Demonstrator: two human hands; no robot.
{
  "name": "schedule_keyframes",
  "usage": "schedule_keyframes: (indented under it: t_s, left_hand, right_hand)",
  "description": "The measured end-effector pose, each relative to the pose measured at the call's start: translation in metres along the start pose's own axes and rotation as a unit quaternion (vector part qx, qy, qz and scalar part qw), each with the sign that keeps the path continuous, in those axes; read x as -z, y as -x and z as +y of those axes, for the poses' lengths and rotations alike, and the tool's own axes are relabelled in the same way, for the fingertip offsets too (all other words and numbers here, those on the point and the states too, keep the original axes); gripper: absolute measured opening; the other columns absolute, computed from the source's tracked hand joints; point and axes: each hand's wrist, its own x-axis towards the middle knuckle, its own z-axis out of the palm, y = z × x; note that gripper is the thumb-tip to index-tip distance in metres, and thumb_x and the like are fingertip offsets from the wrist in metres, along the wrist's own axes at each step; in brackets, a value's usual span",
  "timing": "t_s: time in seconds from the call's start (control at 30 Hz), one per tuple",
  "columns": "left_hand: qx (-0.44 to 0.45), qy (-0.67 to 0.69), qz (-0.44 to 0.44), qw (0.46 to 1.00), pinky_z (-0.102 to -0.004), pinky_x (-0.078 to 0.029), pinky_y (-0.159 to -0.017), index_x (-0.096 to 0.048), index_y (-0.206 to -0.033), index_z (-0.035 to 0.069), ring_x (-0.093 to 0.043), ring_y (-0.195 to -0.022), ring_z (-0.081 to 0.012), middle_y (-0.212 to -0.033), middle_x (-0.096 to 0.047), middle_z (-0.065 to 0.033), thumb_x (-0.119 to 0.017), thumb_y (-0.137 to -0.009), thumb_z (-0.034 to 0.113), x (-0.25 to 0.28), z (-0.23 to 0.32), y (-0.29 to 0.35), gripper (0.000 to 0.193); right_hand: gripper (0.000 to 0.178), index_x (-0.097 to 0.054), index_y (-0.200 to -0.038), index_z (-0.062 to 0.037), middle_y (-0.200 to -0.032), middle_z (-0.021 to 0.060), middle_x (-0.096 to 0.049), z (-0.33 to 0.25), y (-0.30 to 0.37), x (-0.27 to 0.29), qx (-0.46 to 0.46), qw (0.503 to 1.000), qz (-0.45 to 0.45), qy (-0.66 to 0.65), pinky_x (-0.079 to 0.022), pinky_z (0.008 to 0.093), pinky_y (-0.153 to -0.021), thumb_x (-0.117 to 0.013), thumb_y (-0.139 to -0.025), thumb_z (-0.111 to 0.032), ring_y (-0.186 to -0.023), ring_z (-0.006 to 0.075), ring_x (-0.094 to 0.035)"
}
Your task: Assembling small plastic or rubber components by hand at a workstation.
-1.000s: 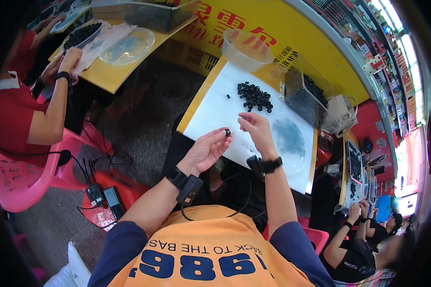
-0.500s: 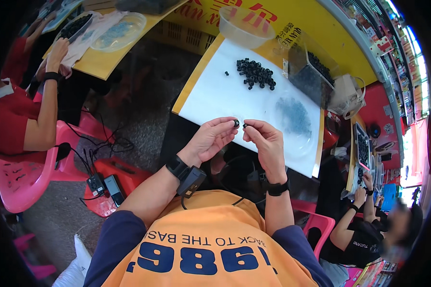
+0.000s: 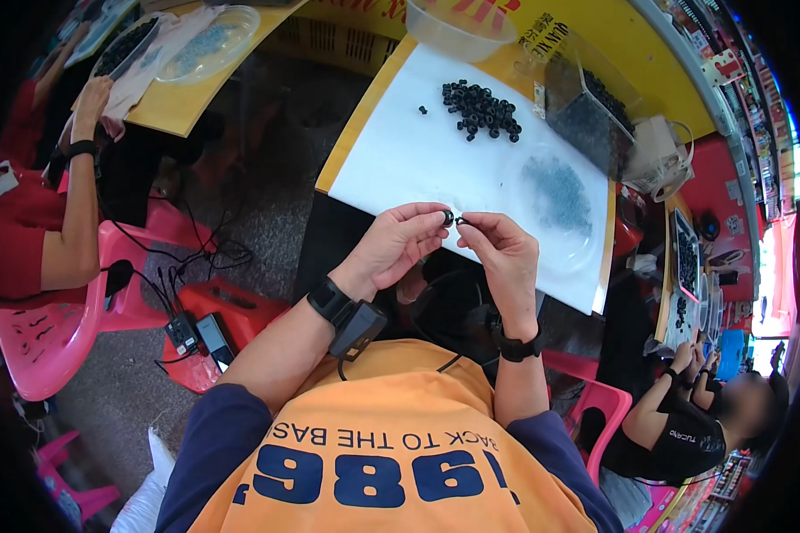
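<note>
Between thumb and forefinger, my left hand (image 3: 389, 244) pinches a small round black part (image 3: 448, 218). My right hand (image 3: 505, 253) pinches a tiny dark piece (image 3: 460, 221) right beside it; whether the two touch is too small to tell. Both hands are just off the near edge of a white-topped table (image 3: 391, 151). Farther back on the white surface lies a pile of small black ring-like parts (image 3: 482, 111), with one loose black part (image 3: 422, 110) to its left. A clear shallow dish (image 3: 585, 238) of tiny bluish pieces sits to the right.
At the table's back stand a clear round tub (image 3: 460, 35) and a clear bin (image 3: 587, 107) with black parts. A person in red (image 3: 44, 222) works at the left table, another in black (image 3: 667, 435) at the right. A red stool (image 3: 191, 360) holds devices and cables.
My hands have come closer together, bringing the black part and the tiny piece nearly into contact. The view has shifted slightly. The person at the right has drawn their hands back from the parts.
</note>
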Motion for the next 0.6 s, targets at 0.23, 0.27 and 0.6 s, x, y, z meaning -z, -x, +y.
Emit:
schedule_keyframes:
  t_s: [0.23,0.27,0.6]
  left_hand:
    - [-0.002,-0.024,0.000,1.000,-0.0241,-0.057,-0.081,-0.065,-0.116,-0.001,-0.067,-0.089,-0.0125,-0.101,-0.070,-0.0077,-0.064,-0.096,0.006,0.0003,-0.0006,-0.0011,0.021]
    - [-0.004,-0.030,0.002,1.000,-0.0236,-0.057,-0.080,-0.066,-0.115,-0.001,-0.067,-0.089,-0.0120,-0.101,-0.070,-0.0072,-0.065,-0.095,0.006,-0.0006,-0.0003,-0.0010,0.021]
    - [-0.002,-0.032,-0.008,0.999,-0.0230,-0.057,-0.080,-0.067,-0.115,0.000,-0.067,-0.089,-0.0111,-0.100,-0.070,-0.0061,-0.065,-0.095,0.007,-0.0025,-0.0001,0.0010,0.021]
  right_hand:
    - [0.014,-0.071,-0.100,0.0037,-0.086,0.0062,-0.072,0.0096,0.0001,0.0008,0.032,0.996,0.010,0.079,-0.054,0.0226,-0.069,-0.072,-0.087,-0.002,-0.077,0.0085,-0.067]
    - [0.014,-0.071,-0.100,0.0037,-0.085,0.0065,-0.073,0.0103,0.0005,0.0014,0.034,0.995,0.010,0.095,-0.054,0.0229,-0.069,-0.073,-0.087,-0.002,-0.077,0.0085,-0.067]
    - [0.015,-0.072,-0.098,0.0029,-0.084,0.0081,-0.073,0.0043,0.0040,0.0006,0.044,0.993,0.029,0.108,-0.053,0.0236,-0.068,-0.075,-0.085,-0.003,-0.074,0.0096,-0.067]
